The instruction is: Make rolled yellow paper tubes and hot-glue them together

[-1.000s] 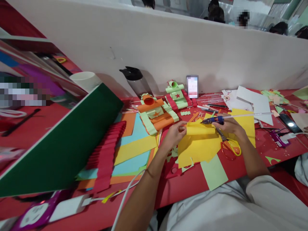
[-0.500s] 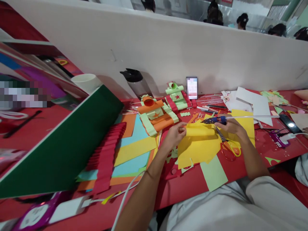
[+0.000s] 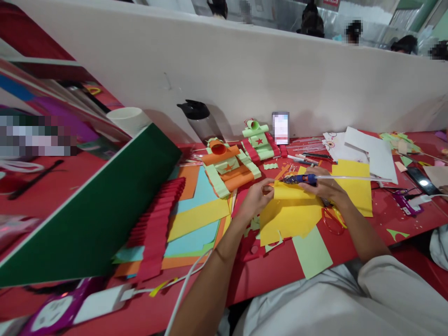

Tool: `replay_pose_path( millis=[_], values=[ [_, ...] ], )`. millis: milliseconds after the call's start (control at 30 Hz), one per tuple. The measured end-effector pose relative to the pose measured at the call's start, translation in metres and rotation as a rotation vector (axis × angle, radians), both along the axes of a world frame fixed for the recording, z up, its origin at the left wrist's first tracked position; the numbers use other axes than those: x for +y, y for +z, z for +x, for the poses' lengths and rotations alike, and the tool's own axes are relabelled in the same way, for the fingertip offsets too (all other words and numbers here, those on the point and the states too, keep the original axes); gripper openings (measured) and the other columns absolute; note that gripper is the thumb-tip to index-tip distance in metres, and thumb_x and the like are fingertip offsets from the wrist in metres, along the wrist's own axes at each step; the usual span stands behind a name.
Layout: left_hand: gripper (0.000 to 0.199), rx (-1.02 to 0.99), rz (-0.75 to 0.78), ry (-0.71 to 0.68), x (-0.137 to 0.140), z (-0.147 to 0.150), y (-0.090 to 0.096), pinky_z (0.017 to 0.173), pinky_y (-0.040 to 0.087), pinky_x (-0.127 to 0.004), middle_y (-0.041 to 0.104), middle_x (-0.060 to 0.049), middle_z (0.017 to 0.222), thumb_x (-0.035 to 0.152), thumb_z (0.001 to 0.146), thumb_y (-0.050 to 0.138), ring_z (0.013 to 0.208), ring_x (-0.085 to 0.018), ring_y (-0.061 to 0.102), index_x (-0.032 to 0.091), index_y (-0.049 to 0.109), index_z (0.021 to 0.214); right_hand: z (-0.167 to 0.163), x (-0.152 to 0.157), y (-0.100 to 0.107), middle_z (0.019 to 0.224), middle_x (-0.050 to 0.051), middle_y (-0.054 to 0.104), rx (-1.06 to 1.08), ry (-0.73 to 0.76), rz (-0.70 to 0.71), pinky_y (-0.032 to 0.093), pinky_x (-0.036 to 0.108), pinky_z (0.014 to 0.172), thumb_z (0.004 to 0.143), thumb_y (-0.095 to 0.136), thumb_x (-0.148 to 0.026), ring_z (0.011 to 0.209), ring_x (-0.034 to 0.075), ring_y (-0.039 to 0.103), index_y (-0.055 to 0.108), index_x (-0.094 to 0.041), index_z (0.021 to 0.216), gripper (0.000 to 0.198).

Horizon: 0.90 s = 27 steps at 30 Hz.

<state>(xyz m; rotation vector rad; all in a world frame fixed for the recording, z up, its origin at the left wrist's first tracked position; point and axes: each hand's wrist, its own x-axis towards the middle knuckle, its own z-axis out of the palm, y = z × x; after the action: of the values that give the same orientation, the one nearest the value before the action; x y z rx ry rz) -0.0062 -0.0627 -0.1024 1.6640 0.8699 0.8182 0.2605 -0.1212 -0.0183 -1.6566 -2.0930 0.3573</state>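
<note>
- Nearest, lower left: a purple power strip point(image 3: 52, 308) with a white adapter point(image 3: 101, 298) and cable lies on the red tabletop point(image 3: 245, 284).
- Front edge, centre: a pale green sheet point(image 3: 312, 252) lies flat, one corner at the table edge.
- Left of the forearm: stacked coloured sheets point(image 3: 194, 238), with a pleated crimson strip point(image 3: 156, 233) on top; a dark green board point(image 3: 105, 205) leans over beside them.
- Under the work: a yellow sheet point(image 3: 289, 221) lies flat, with pale green cut scraps about its near and left edges.
- Left hand point(image 3: 259, 198): thumb and fingers pinch the left end of the yellow paper roll point(image 3: 293, 191), located between the two hands above the yellow sheet.
- Right hand point(image 3: 324, 186): fingers closed around a blue glue gun point(image 3: 303, 179), nozzle to the left, over the roll; a clear stick point(image 3: 353, 177) extends from its rear. Whether a fingertip also touches the roll, cannot tell.
- Scissors point(image 3: 326, 203) lie beneath the right hand, blades largely hidden.
- Beyond: an orange-and-green paper model point(image 3: 229, 170) and a green-and-red paper model point(image 3: 259, 142), side by side.
- Farthest: a dark-lidded bottle point(image 3: 201, 119) and a lit phone point(image 3: 280, 128) before the white partition point(image 3: 227, 70).
</note>
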Motion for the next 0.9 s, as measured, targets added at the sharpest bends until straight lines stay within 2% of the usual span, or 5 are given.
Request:
replay_pose_path(
  millis=[133, 300, 500, 733, 900],
  values=[
    [0.045, 0.006, -0.009, 0.032, 0.0, 0.0, -0.001, 0.056, 0.038, -0.023, 0.061, 0.002, 0.069, 0.031, 0.075, 0.065, 0.06, -0.014, 0.055, 0.015, 0.072, 0.117, 0.001, 0.0, 0.0, 0.082, 0.005, 0.068, -0.022, 0.032, -0.014, 0.045, 0.037, 0.078, 0.091, 0.063, -0.069, 0.08, 0.025, 0.06, 0.057, -0.027, 0.074, 0.046],
    [0.045, -0.011, -0.048, 0.037, 0.002, -0.001, -0.005, 0.06, 0.045, -0.025, 0.068, -0.001, 0.073, 0.035, 0.076, 0.07, 0.065, -0.018, 0.063, 0.016, 0.072, 0.117, 0.004, 0.0, -0.002, 0.082, 0.005, 0.067, -0.003, 0.018, 0.013, 0.045, 0.038, 0.079, 0.094, 0.058, -0.068, 0.082, 0.026, 0.06, 0.057, -0.028, 0.075, 0.045],
    [0.044, -0.014, -0.067, 0.029, 0.003, -0.003, -0.006, 0.062, 0.048, -0.025, 0.072, -0.002, 0.076, 0.038, 0.078, 0.071, 0.069, -0.019, 0.067, 0.018, 0.072, 0.117, 0.01, 0.0, -0.003, 0.08, 0.004, 0.065, 0.007, 0.008, -0.014, 0.043, 0.037, 0.074, 0.092, 0.061, -0.066, 0.079, 0.025, 0.058, 0.052, -0.026, 0.071, 0.046],
    [0.042, 0.021, -0.039, 0.057, 0.005, -0.005, -0.005, 0.062, 0.048, -0.026, 0.071, 0.0, 0.073, 0.036, 0.078, 0.07, 0.067, -0.019, 0.066, 0.019, 0.071, 0.117, 0.016, -0.002, -0.003, 0.084, 0.004, 0.068, 0.041, -0.028, -0.032, 0.044, 0.037, 0.078, 0.092, 0.064, -0.061, 0.084, 0.026, 0.063, 0.058, -0.027, 0.075, 0.039],
    [0.045, -0.036, -0.064, 0.051, 0.007, -0.005, -0.003, 0.061, 0.046, -0.025, 0.071, -0.001, 0.074, 0.037, 0.075, 0.071, 0.066, -0.018, 0.065, 0.017, 0.071, 0.116, 0.025, -0.001, -0.007, 0.082, 0.004, 0.068, 0.023, -0.044, -0.019, 0.043, 0.036, 0.073, 0.093, 0.063, -0.061, 0.078, 0.025, 0.062, 0.059, -0.027, 0.077, 0.038]
  ],
)
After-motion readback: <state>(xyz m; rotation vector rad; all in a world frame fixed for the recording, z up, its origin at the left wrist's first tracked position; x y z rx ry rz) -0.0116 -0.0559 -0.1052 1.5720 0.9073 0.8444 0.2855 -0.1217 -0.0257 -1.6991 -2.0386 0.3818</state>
